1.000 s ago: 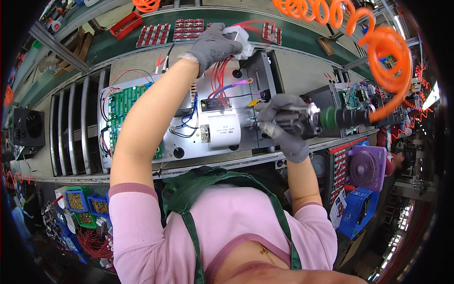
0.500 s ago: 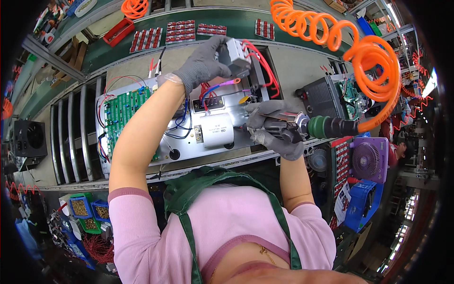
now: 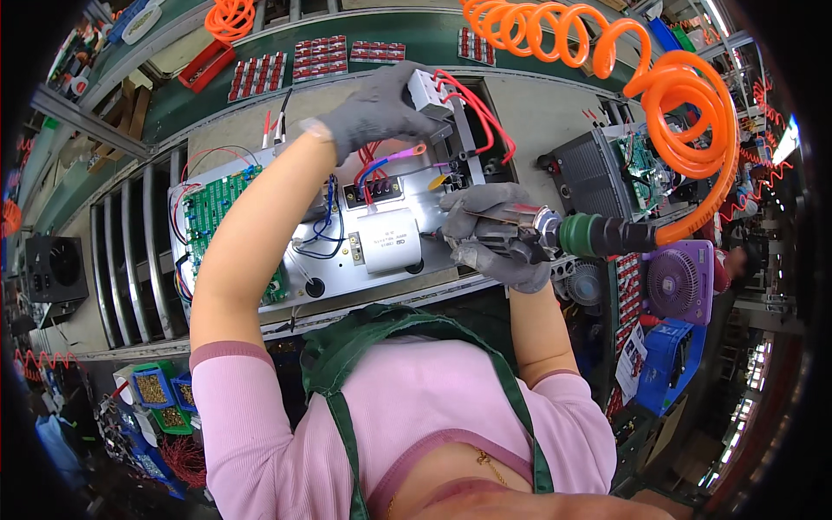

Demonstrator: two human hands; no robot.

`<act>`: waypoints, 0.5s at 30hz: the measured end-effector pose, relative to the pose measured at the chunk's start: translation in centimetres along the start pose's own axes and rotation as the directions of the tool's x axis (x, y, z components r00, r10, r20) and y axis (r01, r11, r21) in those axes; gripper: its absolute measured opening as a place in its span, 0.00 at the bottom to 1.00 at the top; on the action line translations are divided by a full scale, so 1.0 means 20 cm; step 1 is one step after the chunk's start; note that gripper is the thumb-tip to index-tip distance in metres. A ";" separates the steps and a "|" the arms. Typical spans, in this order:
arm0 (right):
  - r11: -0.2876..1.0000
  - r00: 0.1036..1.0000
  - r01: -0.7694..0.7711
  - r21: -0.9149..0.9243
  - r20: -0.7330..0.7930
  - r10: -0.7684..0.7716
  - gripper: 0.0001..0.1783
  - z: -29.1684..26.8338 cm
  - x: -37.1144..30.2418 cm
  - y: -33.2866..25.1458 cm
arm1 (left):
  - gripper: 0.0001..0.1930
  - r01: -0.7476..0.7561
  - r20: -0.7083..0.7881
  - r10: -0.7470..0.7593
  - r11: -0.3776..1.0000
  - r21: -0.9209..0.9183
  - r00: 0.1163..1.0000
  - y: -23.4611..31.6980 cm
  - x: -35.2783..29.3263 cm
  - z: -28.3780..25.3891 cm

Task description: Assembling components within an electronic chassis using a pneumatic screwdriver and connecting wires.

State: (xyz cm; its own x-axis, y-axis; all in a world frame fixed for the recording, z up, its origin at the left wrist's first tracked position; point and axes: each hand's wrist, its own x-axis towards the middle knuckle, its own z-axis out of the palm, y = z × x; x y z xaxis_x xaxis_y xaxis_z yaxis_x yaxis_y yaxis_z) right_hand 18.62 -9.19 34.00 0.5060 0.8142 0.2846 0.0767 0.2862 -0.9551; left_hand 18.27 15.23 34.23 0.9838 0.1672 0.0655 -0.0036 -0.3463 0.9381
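Note:
My left hand [image 3: 381, 108], in a grey glove, is closed on a grey block [image 3: 431, 94] with white terminals and red wires, at the far side of a metal chassis [image 3: 334, 256]. My fingers hide part of the block. My gloved right hand [image 3: 498, 238] wraps around a pneumatic driver [image 3: 544, 227] whose green fitting [image 3: 579, 234] joins an orange coiled hose. The tool points left, towards a white cylindrical capacitor [image 3: 390, 241] lying on the chassis; its tip is hard to make out. Between the hands run red, blue and purple wires [image 3: 399, 156] from a black terminal block [image 3: 374, 191].
A green circuit board [image 3: 208, 217] covers the chassis's left end. Another grey unit [image 3: 594, 178] stands to the right. The orange hose [image 3: 689, 139] hangs at the upper right. Red part trays [image 3: 321, 58] line the green far bench; a purple fan [image 3: 680, 282] stands at right.
The view has shifted slightly. My left hand has turned a little and covers more of the grey block, which sits slightly farther right over the chassis. My right hand keeps its grip on the driver.

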 end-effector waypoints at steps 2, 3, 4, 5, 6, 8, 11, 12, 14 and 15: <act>1.000 1.000 0.001 -0.017 0.012 0.000 0.28 0.01 0.01 -0.01 | 0.32 0.075 -0.149 -0.017 0.919 0.388 0.989 0.02 0.03 0.03; 1.000 1.000 -0.003 -0.014 0.029 0.004 0.28 0.01 0.01 -0.01 | 0.33 0.037 -0.126 0.037 0.843 0.536 0.991 0.01 0.04 0.00; 1.000 0.999 -0.004 -0.016 0.039 0.005 0.28 -0.01 0.01 -0.01 | 0.34 0.004 -0.111 0.058 0.872 0.489 0.992 0.02 0.04 -0.03; 0.993 0.995 -0.100 0.056 0.008 0.100 0.28 -0.02 -0.02 0.00 | 0.36 -0.033 -0.086 0.078 0.900 0.435 0.993 0.01 0.03 -0.07; 0.997 0.998 -0.068 0.021 0.011 0.067 0.28 -0.02 -0.01 -0.01 | 0.38 -0.069 -0.062 0.099 0.923 0.378 0.993 0.01 0.01 -0.11; 0.999 1.000 0.001 -0.041 0.011 -0.001 0.28 -0.01 -0.01 -0.02 | 0.31 0.120 -0.264 -0.073 0.979 0.167 0.962 0.09 -0.09 -0.22; 0.986 0.992 0.046 -0.159 0.120 -0.027 0.28 -0.02 0.02 -0.04 | 0.36 0.150 -0.333 -0.167 0.986 -0.076 0.928 -0.12 -0.12 -0.33; 0.983 0.989 0.051 -0.174 0.148 -0.025 0.28 -0.02 0.03 -0.05 | 0.37 0.122 -0.317 -0.151 0.986 -0.111 0.936 -0.15 -0.13 -0.30; 0.998 0.992 0.002 -0.055 0.124 0.005 0.28 -0.04 0.01 -0.03 | 0.36 0.045 -0.285 -0.054 0.998 -0.038 0.957 -0.11 -0.13 -0.21; 0.997 0.993 0.015 -0.074 0.117 -0.007 0.28 -0.04 0.01 -0.03 | 0.34 -0.013 -0.240 0.046 0.991 0.135 0.970 -0.09 -0.10 -0.17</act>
State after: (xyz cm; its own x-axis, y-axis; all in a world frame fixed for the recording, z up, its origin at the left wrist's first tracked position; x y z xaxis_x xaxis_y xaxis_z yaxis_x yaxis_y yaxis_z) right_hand 19.35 -9.60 34.53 0.4013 0.8659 0.2985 0.1478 0.2604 -0.9541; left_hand 15.69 18.72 33.51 0.9108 0.3676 0.1878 0.0077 -0.4700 0.8826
